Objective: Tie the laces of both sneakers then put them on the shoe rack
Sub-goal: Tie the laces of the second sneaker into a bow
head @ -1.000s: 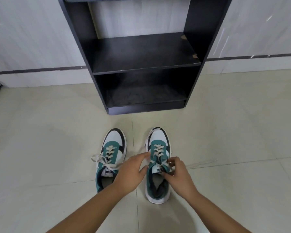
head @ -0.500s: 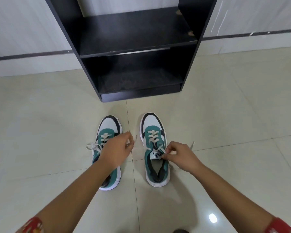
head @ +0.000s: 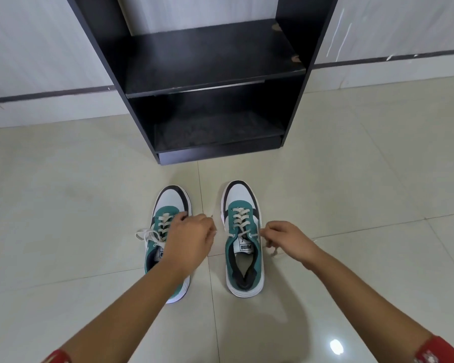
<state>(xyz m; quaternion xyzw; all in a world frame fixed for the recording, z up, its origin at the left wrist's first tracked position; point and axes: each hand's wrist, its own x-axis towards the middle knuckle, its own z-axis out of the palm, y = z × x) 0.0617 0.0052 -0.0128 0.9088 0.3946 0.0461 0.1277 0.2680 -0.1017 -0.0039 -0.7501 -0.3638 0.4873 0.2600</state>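
1. The right sneaker (head: pixel 243 242) stands on the floor (head: pixel 351 205), toe toward the shoe rack (head: pixel 210 66), its lace ends drawn out to either side, likely to tighten before knotting.
2. The right hand (head: pixel 286 238) pinches one lace end (head: pixel 271 249); the left hand (head: pixel 192 237) is curled narrow around the other.
3. The left sneaker (head: pixel 168 224), just beside, lies partly under the left wrist, laces loose.
4. Both rack shelves look bare; open tiles surround the pair.

Home entryway, glossy cream floor tiles (head: pixel 63 205), black shoe rack (head: pixel 210 82) against a pale panelled wall (head: pixel 37 43)
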